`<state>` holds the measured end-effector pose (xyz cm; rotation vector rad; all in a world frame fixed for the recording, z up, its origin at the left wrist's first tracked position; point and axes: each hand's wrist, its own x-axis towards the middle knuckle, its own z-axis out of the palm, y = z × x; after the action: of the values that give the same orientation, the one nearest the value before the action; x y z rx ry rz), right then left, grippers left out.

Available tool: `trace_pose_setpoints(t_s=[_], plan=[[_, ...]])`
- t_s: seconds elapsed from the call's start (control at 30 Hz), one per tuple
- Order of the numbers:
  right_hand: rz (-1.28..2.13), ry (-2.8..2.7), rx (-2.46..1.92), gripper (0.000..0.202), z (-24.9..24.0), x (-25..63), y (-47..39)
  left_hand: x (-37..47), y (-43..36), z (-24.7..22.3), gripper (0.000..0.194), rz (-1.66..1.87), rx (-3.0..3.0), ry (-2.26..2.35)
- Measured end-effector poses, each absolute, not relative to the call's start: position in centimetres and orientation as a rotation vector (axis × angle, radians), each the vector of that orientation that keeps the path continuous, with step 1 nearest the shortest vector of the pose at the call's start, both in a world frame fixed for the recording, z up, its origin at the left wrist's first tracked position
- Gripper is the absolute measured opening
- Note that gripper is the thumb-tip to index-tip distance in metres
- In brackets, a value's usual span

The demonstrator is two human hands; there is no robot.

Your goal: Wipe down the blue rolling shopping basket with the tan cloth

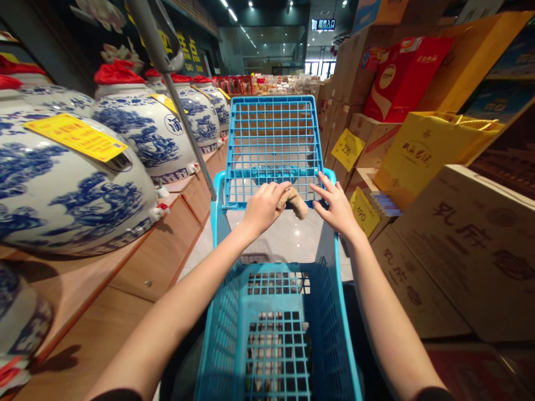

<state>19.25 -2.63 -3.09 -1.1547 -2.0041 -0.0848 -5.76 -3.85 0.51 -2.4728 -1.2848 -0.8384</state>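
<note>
My left hand [266, 207] is closed around a tan, curved, lumpy thing [297, 204] that looks like a piece of ginger root. One end of it sticks out to the right of my fingers. It is over the near edge of the blue lattice panel [273, 99] of a shopping cart. My right hand [335, 206] is beside the cart's right rim, its fingers spread and pointing inward, holding nothing. Whether its palm rests on the rim is hard to tell. Below both arms is the cart's blue basket [349, 340], with grid openings in its floor.
Large blue-and-white jars [62, 189] with red cloth tops stand on a wooden ledge [167, 250] at left. A grey pole [184, 111] rises by the cart's left side. Stacked cartons [472, 245] and a yellow gift bag [422, 150] line the right. Packaged goods [271, 84] lie ahead.
</note>
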Motion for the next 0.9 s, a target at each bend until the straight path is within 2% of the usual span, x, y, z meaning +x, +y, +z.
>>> trace_pose_setpoints(t_s=[0.17,0.3,0.37,0.47,0.5,0.63,0.8,0.9], plan=[[-0.117,-2.018,-1.155,0.051,-3.6,18.6,-2.3,-4.6,-1.5,4.4,0.028,-1.08,-2.328,-1.197],[-0.118,-2.045,-1.182,0.064,-3.6,18.9,-2.2,-3.1,-0.3,3.1,0.018,-1.058,-2.411,-1.142],[-0.121,-2.065,-1.192,0.069,-3.5,19.1,-2.2,-2.5,-0.3,1.4,0.026,-0.997,-2.457,-1.103],[-0.128,-2.083,-1.196,0.075,-3.5,19.2,-2.3,-2.1,-0.6,-0.2,0.048,-0.977,-2.451,-1.089],[-0.127,-2.084,-1.196,0.076,-3.5,19.2,-2.3,-2.1,-0.6,-0.4,0.049,-0.988,-2.445,-1.101],[-0.109,-2.059,-1.199,0.074,-3.4,19.2,-2.6,-2.7,-0.6,-0.1,0.034,-1.055,-2.482,-1.106],[-0.087,-2.039,-1.197,0.07,-3.4,19.1,-3.2,-4.0,-1.3,0.7,0.038,-1.044,-2.735,-0.901],[-0.082,-2.037,-1.189,0.069,-3.4,19.0,-3.7,-4.2,-2.5,1.1,0.037,-0.836,-2.803,-0.933]])
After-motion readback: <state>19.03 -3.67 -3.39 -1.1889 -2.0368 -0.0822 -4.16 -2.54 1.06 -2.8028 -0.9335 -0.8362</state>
